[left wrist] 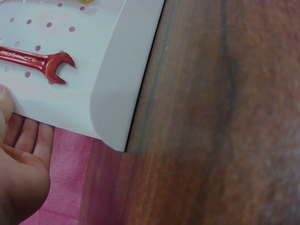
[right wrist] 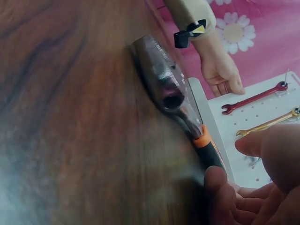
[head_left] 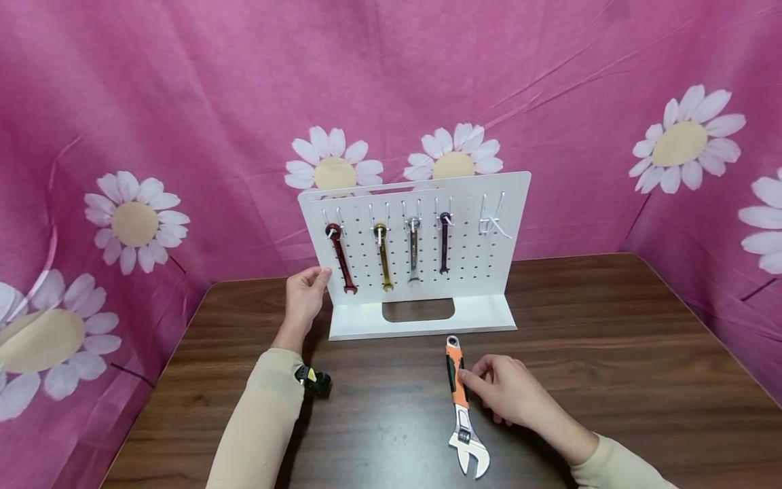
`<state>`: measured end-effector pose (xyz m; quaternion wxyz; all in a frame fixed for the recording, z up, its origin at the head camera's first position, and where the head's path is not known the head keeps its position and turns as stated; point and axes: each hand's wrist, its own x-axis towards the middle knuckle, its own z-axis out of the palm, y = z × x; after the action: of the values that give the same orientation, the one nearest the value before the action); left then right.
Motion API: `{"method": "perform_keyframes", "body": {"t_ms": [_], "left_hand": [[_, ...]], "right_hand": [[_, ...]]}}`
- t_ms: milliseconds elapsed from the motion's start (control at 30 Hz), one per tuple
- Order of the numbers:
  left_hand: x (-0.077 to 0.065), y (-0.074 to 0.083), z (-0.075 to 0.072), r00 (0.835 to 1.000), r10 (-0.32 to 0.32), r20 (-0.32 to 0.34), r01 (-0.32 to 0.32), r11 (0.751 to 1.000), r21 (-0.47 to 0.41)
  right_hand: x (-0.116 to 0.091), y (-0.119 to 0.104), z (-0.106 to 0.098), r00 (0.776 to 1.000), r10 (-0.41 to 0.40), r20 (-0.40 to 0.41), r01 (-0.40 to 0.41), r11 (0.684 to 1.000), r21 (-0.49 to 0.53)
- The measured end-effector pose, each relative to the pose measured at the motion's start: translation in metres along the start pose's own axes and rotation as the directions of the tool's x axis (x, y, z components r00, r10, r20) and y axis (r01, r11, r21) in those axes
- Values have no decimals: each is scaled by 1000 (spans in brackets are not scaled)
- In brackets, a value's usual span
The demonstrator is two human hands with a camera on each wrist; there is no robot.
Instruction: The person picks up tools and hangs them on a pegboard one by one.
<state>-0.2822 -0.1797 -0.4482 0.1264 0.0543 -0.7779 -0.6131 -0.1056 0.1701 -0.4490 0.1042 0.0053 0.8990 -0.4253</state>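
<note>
My left hand [head_left: 303,295] grips the left edge of a white pegboard stand [head_left: 421,316], thumb in front and fingers behind. In the left wrist view a red wrench [left wrist: 55,68] hangs near that hand. An adjustable wrench [head_left: 467,438] with an orange and black handle lies before the stand, its jaws toward me. Beside its handle is my right hand [head_left: 510,390], one fingertip at the grip. In the right wrist view, thumb and fingers [right wrist: 214,177] are spread apart near the handle.
Along the board's hooks hang a red wrench [head_left: 342,261], a gold wrench [head_left: 383,261], a silver wrench [head_left: 414,251] and a dark purple wrench [head_left: 444,248]. The far-right hook [head_left: 491,223] carries nothing. A pink flowered cloth [head_left: 391,81] surrounds the wooden table [head_left: 611,326].
</note>
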Motion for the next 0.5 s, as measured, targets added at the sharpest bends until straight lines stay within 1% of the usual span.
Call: {"method": "perform_keyframes", "body": {"t_ms": [267, 333, 400, 500], "left_hand": [[0, 0, 1, 1000, -1, 6, 1, 1000, -10], [0, 0, 1, 1000, 0, 6, 0, 1000, -13], [0, 0, 1, 1000, 3, 3, -3, 1000, -10], [0, -1, 1, 1000, 7, -5, -7, 1000, -2]], "right_hand": [[2, -1, 11, 999, 5, -54, -9, 998, -63], [3, -1, 14, 997, -9, -78, 1, 994, -110], [5, -2, 16, 994, -43, -99, 25, 984, -177], [9, -3, 19, 989, -96, -112, 60, 954, -295]]}}
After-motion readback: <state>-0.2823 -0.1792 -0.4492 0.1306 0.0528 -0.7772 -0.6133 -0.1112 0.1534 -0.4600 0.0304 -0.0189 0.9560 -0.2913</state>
